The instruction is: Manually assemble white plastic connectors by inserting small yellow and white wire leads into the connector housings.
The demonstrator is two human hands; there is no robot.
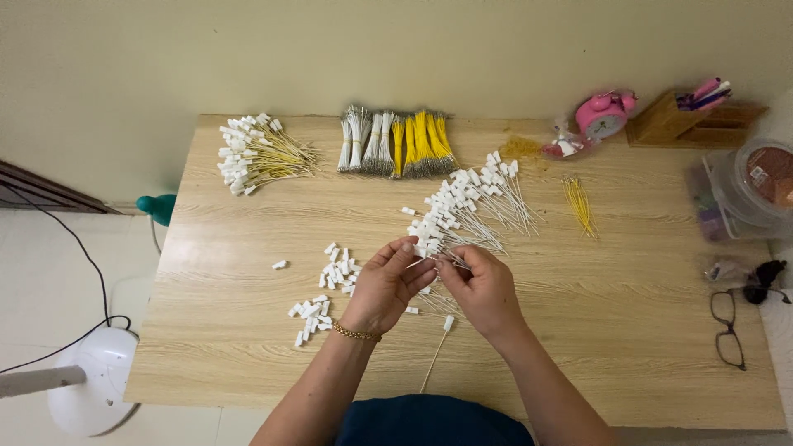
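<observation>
A thin white wire (429,258) is pinched between the closed fingertips of the left hand (387,285) and right hand (481,289), just in front of the pile of finished white-capped wires (467,206) on the surface (628,314). A slip is judged likely to drop it into that pile, where it could tangle, or to scatter the loose white caps (326,289) left of the hands.

A round clear plastic container (756,186) with a brown-labelled lid (771,172) is sitting at the tabletop's (248,347) far right edge, and a small crumpled clear bag (724,269) is lying just below it.
</observation>
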